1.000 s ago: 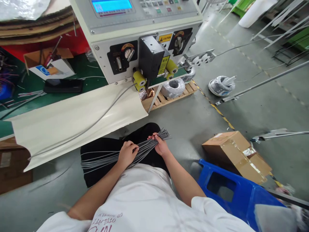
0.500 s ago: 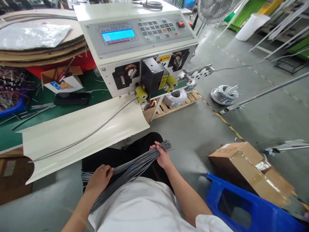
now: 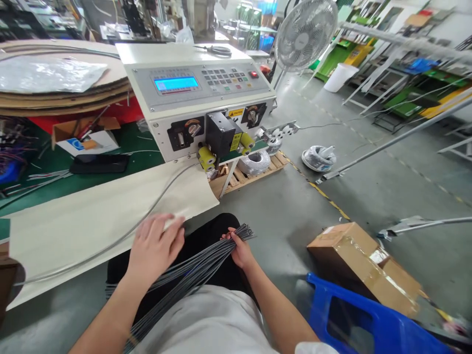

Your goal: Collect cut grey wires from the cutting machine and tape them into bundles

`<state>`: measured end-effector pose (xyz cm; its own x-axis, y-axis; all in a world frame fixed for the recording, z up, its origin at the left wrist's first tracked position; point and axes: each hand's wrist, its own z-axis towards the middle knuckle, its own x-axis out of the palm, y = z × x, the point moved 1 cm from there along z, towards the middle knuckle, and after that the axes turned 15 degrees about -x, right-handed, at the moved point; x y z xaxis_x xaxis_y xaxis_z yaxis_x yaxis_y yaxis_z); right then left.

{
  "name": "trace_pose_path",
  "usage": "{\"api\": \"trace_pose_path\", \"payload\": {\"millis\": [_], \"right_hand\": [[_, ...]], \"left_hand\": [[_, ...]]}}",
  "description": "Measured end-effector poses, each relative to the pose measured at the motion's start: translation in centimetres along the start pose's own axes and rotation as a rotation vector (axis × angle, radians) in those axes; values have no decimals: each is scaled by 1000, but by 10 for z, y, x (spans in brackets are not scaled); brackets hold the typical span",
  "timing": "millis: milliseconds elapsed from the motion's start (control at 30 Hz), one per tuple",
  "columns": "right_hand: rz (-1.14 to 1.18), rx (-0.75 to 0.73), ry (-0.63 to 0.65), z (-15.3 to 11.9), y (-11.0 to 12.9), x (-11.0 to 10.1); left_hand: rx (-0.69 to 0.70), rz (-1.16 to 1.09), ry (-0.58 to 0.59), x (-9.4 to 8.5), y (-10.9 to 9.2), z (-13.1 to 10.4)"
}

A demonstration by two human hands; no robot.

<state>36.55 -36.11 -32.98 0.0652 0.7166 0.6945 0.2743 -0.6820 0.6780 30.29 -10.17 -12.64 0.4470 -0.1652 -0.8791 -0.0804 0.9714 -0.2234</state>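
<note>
A thick bundle of grey cables (image 3: 199, 263) lies slantwise across my lap. My right hand (image 3: 239, 248) is wrapped round it near its upper right end, where the cut tips stick out. Over the near edge of the cream sheet (image 3: 84, 206) hovers my left hand (image 3: 157, 243), fingers apart and slightly blurred, with nothing in it. Beyond that hand, a single grey cable (image 3: 145, 215) curves across the sheet from the yellow rollers (image 3: 206, 157) of the white machine (image 3: 162, 115), whose blue display is lit.
On the green table (image 3: 142, 142) are a black phone (image 3: 99, 163) and a small open box (image 3: 88, 142). Cardboard boxes (image 3: 363, 260) and a blue plastic stool or crate (image 3: 365, 307) stand at the right. Behind the machine is a fan (image 3: 304, 37).
My left hand has risen off the bundle and moved forward toward the sheet, its fingers spreading. My right hand keeps its hold. The view has tilted upward.
</note>
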Motion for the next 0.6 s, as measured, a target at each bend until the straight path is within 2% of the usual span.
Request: {"api": "trace_pose_path", "payload": {"millis": [100, 167, 233, 400, 500, 600], "right_hand": [[-3, -9, -4, -1, 0, 1], [-14, -6, -1, -1, 0, 1], [-22, 6, 4, 0, 1, 0], [-35, 43, 4, 1, 2, -1], [-49, 55, -3, 2, 2, -1], [-63, 62, 8, 2, 1, 0]], "left_hand": [[-239, 160, -85, 3, 9, 22], [-340, 203, -68, 6, 15, 25], [-380, 223, -30, 6, 20, 20], [-310, 203, 55, -3, 35, -7], [-221, 148, -17, -6, 37, -26], [-153, 99, -81, 6, 24, -47]]}}
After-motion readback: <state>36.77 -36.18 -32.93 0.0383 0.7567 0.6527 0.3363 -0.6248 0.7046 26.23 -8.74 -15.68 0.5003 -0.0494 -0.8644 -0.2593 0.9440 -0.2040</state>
